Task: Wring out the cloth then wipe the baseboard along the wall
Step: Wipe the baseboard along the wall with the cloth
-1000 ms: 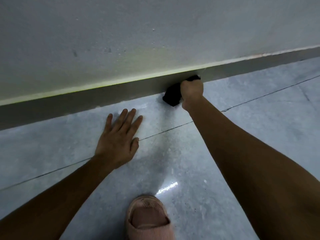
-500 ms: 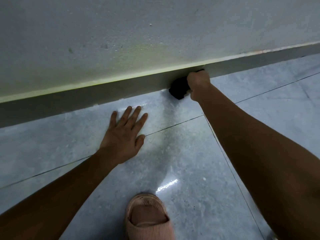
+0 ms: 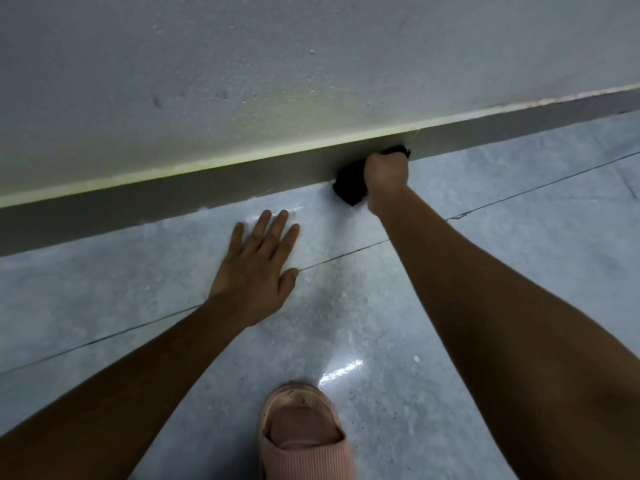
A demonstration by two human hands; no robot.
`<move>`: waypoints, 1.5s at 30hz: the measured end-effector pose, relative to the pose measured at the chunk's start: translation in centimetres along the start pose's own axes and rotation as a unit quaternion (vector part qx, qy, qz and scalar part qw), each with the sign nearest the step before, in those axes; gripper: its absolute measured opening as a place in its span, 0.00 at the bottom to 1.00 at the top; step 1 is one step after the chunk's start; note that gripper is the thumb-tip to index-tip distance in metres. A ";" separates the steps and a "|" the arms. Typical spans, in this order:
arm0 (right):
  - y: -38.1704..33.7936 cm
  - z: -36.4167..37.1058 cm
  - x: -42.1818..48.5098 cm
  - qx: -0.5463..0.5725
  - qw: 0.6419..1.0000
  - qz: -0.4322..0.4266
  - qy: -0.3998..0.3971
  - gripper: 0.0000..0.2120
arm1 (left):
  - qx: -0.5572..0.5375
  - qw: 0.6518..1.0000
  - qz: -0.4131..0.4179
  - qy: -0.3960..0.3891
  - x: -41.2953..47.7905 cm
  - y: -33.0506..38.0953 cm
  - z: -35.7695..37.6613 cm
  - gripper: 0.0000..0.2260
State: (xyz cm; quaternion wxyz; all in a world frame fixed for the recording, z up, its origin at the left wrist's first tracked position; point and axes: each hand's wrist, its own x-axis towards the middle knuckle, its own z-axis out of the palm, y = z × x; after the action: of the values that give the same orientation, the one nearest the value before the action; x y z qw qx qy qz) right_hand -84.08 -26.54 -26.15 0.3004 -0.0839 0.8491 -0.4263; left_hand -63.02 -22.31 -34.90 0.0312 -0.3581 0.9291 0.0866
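Observation:
A dark grey baseboard (image 3: 214,199) runs along the foot of the pale wall, sloping up to the right. My right hand (image 3: 386,174) is closed in a fist around a black cloth (image 3: 349,185) and presses it against the baseboard where it meets the floor. Part of the cloth sticks out to the left of the fist and a bit above it. My left hand (image 3: 258,268) lies flat on the floor tiles with its fingers spread, a little short of the baseboard and left of the cloth.
The floor (image 3: 519,237) is glossy grey tile with thin dark grout lines and a bright light reflection. A foot in a pink slipper (image 3: 301,434) stands at the bottom middle. The white textured wall (image 3: 277,64) fills the upper half.
The view has shifted slightly. My right fist has held the cloth on the baseboard throughout, sliding a little along it. My left hand has stayed planted flat on the floor.

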 end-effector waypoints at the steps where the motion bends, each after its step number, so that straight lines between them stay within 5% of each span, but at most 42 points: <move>1: 0.2 0.6 -1.0 -0.002 1.000 -0.002 -0.009 0.16 | -0.005 1.000 -0.024 0.007 -0.3 0.1 0.0 0.32; 5: 1.4 2.8 -3.7 -0.004 0.998 -0.021 -0.051 0.14 | -0.031 0.995 -0.096 0.011 -2.0 -0.3 0.5 0.34; 11: 0.4 0.9 -2.0 0.040 0.995 -0.077 0.053 0.19 | -0.043 0.994 -0.091 0.030 -4.9 -2.7 0.5 0.32; 22: 2.7 5.5 -7.5 0.005 0.996 -0.045 -0.071 0.20 | -0.037 0.995 -0.094 0.027 -5.7 -3.4 0.3 0.32; 28: 0.5 3.3 -5.4 0.083 0.994 -0.065 0.020 0.20 | -0.037 0.994 -0.097 0.026 -5.6 -3.4 0.4 0.33; 41: 2.9 5.5 -9.1 -0.031 0.988 -0.047 -0.141 0.11 | -0.047 0.993 -0.103 0.025 -5.7 -3.1 0.2 0.33; 45: 1.5 4.4 -7.2 0.022 0.998 -0.041 -0.052 0.17 | -0.046 0.993 -0.102 0.025 -5.7 -3.2 0.2 0.33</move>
State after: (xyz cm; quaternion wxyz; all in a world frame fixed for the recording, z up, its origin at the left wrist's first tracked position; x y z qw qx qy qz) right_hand -75.54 -25.71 -26.22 0.3284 -0.1344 0.8186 -0.4517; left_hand -56.63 -20.83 -34.88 0.0006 -0.4538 0.8834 0.1167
